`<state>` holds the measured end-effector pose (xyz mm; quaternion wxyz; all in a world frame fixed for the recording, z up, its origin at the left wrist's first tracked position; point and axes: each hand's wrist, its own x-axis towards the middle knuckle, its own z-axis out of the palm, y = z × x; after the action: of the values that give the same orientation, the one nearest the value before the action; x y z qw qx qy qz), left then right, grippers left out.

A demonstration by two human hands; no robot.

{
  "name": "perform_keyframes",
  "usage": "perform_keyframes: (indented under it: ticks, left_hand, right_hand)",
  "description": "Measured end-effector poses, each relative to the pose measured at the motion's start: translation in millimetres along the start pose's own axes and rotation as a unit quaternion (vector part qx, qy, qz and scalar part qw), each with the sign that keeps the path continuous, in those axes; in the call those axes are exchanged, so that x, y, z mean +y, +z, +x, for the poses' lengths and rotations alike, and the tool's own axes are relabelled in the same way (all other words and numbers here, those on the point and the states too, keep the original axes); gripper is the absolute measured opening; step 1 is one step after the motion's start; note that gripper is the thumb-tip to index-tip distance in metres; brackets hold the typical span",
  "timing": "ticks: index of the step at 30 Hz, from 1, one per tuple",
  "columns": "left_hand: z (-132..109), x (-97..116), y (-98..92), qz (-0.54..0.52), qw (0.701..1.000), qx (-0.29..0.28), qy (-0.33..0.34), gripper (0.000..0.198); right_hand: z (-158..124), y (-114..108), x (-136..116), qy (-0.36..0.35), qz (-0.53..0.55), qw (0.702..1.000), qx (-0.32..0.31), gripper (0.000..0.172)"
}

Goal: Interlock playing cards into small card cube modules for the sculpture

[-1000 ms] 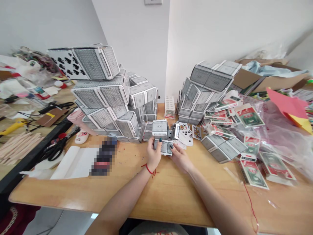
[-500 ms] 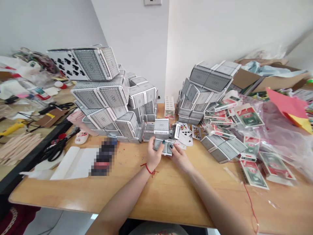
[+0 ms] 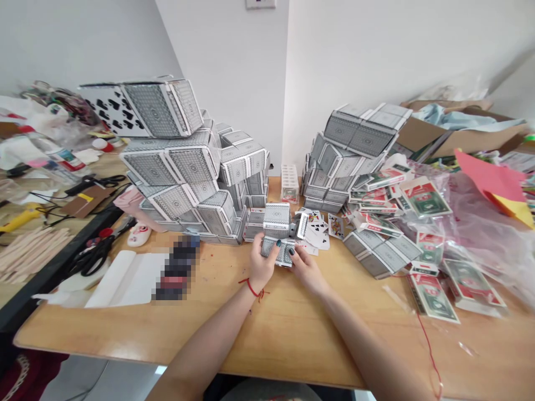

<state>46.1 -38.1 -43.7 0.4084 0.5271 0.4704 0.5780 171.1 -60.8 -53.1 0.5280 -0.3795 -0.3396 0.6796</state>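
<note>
Both my hands hold one small grey-patterned card piece [image 3: 280,250] just above the wooden table [image 3: 292,328]. My left hand [image 3: 262,263], with a red string at the wrist, grips its left side, thumb on top. My right hand [image 3: 304,264] pinches its right edge. Just behind stands a grey card cube [image 3: 276,216]. Loose playing cards [image 3: 317,228] lie face up to the right of it.
A tall stack of grey card cubes [image 3: 175,161] rises at the left, another stack [image 3: 351,150] at the right. Red and green card packs [image 3: 426,245] and plastic wrap spread to the right. Scissors [image 3: 94,253], white paper [image 3: 125,278] and a blurred dark object [image 3: 178,267] lie left.
My hands have shifted the card piece slightly within their grip; my left thumb has slid along its top. Everything else on the table stays where it was.
</note>
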Motion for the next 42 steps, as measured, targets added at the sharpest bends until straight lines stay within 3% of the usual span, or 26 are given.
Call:
perform_keyframes:
  ticks: [10,18,26,38,42]
  left_hand:
    - [4.6,9.7,-0.5,-0.018,0.999,-0.048,-0.014,0.034]
    - [6.6,12.4,-1.3,-0.026,0.997,-0.07,0.0,0.033]
    - [4.1,14.1,-0.1,-0.022,0.996,-0.086,0.022,0.029]
    - [5.0,12.6,1.0,-0.035,0.996,-0.088,0.006,0.033]
    - [8.1,9.0,-0.6,-0.046,0.996,-0.072,-0.016,0.032]
  right_hand:
    - [-0.5,-0.2,-2.7,0.016,0.03,0.999,0.008,0.04]
    - [-6.1,2.6,-15.2,0.022,0.076,0.996,-0.035,0.035]
    - [-5.6,2.5,-13.1,0.015,0.069,0.997,-0.01,0.032]
    - [-4.7,1.4,-12.2,0.024,0.022,0.999,0.014,0.039]
    - [-3.5,0.2,-13.6,0.026,0.008,1.0,-0.013,0.039]
